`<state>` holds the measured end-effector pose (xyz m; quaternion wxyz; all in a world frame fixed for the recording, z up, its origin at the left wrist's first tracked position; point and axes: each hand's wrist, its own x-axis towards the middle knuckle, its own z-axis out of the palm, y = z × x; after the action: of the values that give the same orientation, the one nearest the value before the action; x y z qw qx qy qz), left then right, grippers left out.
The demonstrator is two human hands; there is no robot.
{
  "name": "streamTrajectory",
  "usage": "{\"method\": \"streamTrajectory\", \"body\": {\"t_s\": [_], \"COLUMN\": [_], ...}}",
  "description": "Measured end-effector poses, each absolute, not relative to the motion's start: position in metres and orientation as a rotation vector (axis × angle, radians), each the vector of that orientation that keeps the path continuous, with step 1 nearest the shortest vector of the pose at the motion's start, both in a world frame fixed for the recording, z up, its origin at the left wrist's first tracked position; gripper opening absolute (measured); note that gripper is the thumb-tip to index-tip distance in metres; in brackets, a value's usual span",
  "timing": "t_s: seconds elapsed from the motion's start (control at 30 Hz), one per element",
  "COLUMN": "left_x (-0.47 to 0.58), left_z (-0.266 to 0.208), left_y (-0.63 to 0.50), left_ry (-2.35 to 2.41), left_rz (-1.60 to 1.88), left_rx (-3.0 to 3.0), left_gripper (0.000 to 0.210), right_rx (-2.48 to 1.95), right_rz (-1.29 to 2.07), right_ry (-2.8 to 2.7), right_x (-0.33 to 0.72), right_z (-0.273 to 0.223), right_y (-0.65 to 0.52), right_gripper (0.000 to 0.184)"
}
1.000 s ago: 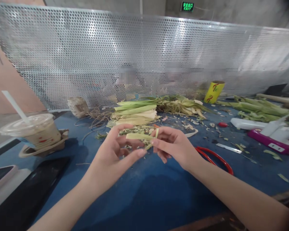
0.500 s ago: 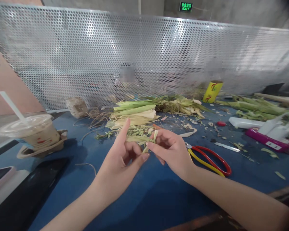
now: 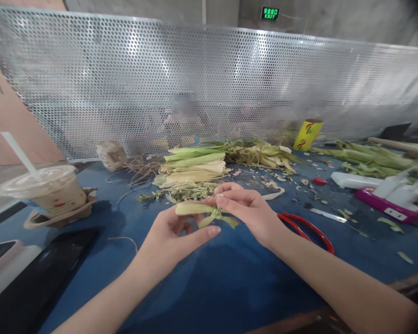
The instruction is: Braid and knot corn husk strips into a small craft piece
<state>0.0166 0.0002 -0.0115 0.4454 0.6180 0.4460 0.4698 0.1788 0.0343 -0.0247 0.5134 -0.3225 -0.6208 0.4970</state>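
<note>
A pale green strip of corn husk (image 3: 191,208), with a small knot near its right part and short ends sticking out, is between my hands above the blue table. My right hand (image 3: 249,211) is closed, its thumb and fingers pinching the husk at the knot. My left hand (image 3: 172,239) has curled fingers behind the husk's left part; its thumb reaches right, below the strip. Beyond the hands lies a stack of flat corn husks (image 3: 195,162), with small green sprigs (image 3: 191,192) in front. Red-handled pliers or scissors (image 3: 322,236) lie partly hidden behind my right forearm.
A lidded drink cup (image 3: 52,192) in a cardboard holder stands left, near a dark flat panel (image 3: 52,273). A twine tangle (image 3: 142,169), yellow tube (image 3: 308,134), blade (image 3: 329,215), purple power strip (image 3: 386,204) and husk scraps lie around. A perforated metal screen (image 3: 202,79) runs behind.
My left index finger, which pointed up, has come down behind the husk. The husk strip has turned, showing its broad side at left. My right forearm now covers more of the red-and-yellow-handled tool.
</note>
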Motion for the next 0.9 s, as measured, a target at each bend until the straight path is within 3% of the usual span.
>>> {"method": "streamTrajectory", "body": {"t_s": [0.07, 0.2, 0.37, 0.6, 0.9], "left_x": [0.015, 0.012, 0.013, 0.011, 0.016], "left_z": [-0.013, -0.017, -0.020, -0.010, -0.005], "left_y": [0.003, 0.007, 0.003, 0.002, -0.003], "left_ry": [1.172, 1.203, 1.137, 1.088, 1.049], "left_rz": [1.176, 1.289, 1.292, 1.149, 0.986], "left_rx": [1.656, 1.881, 1.961, 2.250, 2.279], "left_gripper": [0.025, 0.035, 0.013, 0.003, 0.012], "right_rx": [-0.773, -0.768, -0.720, -0.740, -0.753], "right_rz": [1.153, 1.144, 1.135, 1.017, 1.011], "right_ry": [-1.559, -1.676, -1.725, -1.810, -1.590], "right_x": [0.180, 0.180, 0.179, 0.182, 0.177], "right_z": [-0.023, -0.021, -0.020, -0.018, -0.028], "right_y": [0.033, 0.030, 0.027, 0.026, 0.019], "right_gripper": [0.009, 0.011, 0.013, 0.010, 0.009]}}
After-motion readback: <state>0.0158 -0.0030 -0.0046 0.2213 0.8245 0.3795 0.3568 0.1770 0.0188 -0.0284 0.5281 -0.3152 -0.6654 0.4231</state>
